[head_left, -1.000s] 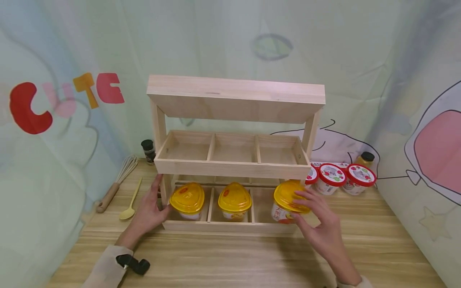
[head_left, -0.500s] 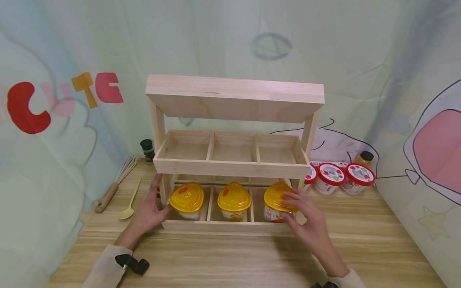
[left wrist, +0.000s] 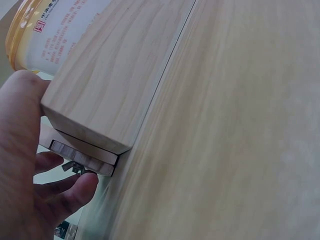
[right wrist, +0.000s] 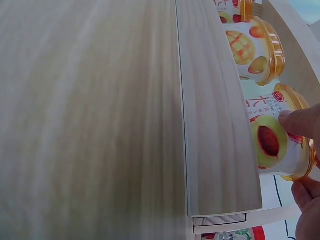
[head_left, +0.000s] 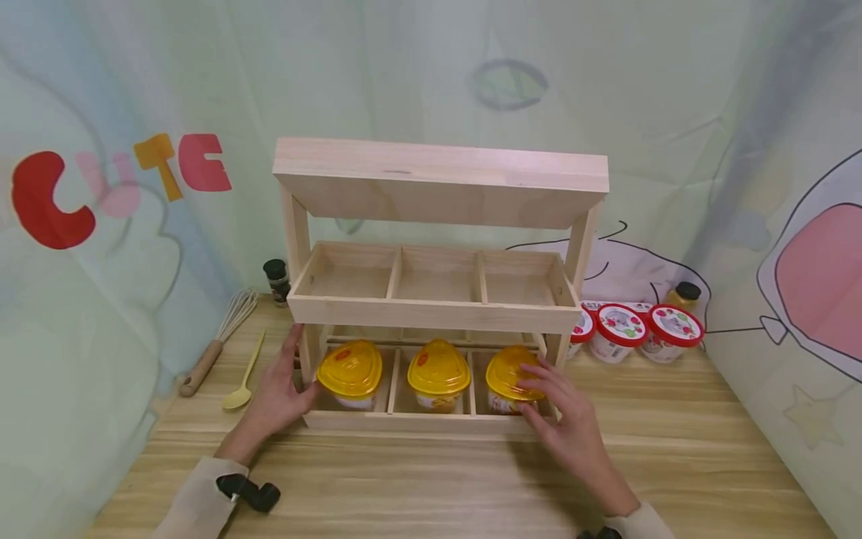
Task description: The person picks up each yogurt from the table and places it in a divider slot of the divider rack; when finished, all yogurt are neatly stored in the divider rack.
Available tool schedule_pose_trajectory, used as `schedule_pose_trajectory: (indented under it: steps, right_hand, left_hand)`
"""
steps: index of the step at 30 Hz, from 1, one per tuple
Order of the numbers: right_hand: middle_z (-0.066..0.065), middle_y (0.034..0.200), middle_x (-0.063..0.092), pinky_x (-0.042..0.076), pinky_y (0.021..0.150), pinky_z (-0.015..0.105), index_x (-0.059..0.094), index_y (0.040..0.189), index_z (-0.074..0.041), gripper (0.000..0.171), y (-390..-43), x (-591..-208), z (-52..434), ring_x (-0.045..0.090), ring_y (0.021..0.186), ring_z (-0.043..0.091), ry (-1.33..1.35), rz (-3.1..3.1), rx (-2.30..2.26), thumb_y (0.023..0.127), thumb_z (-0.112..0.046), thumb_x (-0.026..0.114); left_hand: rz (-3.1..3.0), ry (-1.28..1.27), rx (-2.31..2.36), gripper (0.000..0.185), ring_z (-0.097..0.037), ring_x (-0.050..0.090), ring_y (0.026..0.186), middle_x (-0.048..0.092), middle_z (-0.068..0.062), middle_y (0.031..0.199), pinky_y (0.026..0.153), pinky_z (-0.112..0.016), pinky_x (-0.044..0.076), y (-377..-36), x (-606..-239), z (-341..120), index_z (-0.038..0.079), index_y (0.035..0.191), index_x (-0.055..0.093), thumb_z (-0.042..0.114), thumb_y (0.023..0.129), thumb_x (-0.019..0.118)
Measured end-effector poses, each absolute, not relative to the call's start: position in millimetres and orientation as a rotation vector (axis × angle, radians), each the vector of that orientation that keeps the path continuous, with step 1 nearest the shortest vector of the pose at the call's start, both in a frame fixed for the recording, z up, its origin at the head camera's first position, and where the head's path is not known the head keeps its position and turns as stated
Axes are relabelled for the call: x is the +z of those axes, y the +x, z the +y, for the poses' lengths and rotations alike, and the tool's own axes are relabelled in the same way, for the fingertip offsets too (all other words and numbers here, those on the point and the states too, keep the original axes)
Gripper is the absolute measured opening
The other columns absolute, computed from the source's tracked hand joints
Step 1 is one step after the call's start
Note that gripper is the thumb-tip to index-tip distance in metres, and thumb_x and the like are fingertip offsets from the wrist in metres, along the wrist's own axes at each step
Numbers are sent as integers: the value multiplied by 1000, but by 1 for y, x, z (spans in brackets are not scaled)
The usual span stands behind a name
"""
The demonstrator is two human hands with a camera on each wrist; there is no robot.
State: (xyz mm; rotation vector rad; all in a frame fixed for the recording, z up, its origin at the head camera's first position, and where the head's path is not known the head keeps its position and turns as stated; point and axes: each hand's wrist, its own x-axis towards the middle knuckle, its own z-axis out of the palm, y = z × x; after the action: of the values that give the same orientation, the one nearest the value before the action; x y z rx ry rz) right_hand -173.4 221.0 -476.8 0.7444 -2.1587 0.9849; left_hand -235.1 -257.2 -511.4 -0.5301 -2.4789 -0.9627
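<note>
A two-tier wooden shelf (head_left: pixel 434 316) stands on the table, each tier divided into three compartments. My left hand (head_left: pixel 279 393) grips its lower left end, thumb at the front corner and fingers round the side. In the bottom right compartment sits a yellow-lidded fruit cup (head_left: pixel 515 370), its label showing a peach in the right wrist view. My right hand (head_left: pixel 569 419) holds this cup, thumb on its side and fingers at the lid. Two similar cups stand beside it, a middle cup (head_left: pixel 439 374) and a left cup (head_left: pixel 352 374), one per compartment.
Left of the shelf lie a whisk (head_left: pixel 222 337) and a yellow spoon (head_left: pixel 242 382), with a black-capped jar (head_left: pixel 277 281) behind. Red-lidded tubs (head_left: pixel 619 333) and another black-capped jar (head_left: pixel 683 296) stand at the right rear. The upper tier (head_left: pixel 438 277) overhangs the cups.
My right hand has moved left with the fruit cup and lowered it into the bottom right compartment. My left hand has stayed on the shelf's end.
</note>
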Motion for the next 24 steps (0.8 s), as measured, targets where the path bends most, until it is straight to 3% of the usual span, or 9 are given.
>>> schedule_pose_trajectory:
  steps: [8,16,24]
  right_hand:
    - [16,131,77,34,126,15,79,112,-9,50,-178,-476,218,65,130,48,724,-2155,926,69,16,90]
    - [17,136,75,33,128,17,78,116,-11,52,-182,-478,220,63,134,48,757,-2148,945,71,13,90]
    - [18,143,70,31,129,15,75,124,-11,58,-181,-475,225,58,142,38,752,-2181,970,72,9,91]
  left_hand:
    - [-2466,-545,-953,115,-58,64,121,44,-39,157,95,-77,57,-234,-510,-257,19,172,5,9,82,77]
    - [-2476,-534,-950,116,-56,65,119,44,-37,157,93,-75,58,-234,-512,-257,20,172,5,10,82,77]
    - [-2490,-518,-964,116,-56,64,121,45,-36,157,94,-75,58,-235,-513,-258,22,173,4,12,82,77]
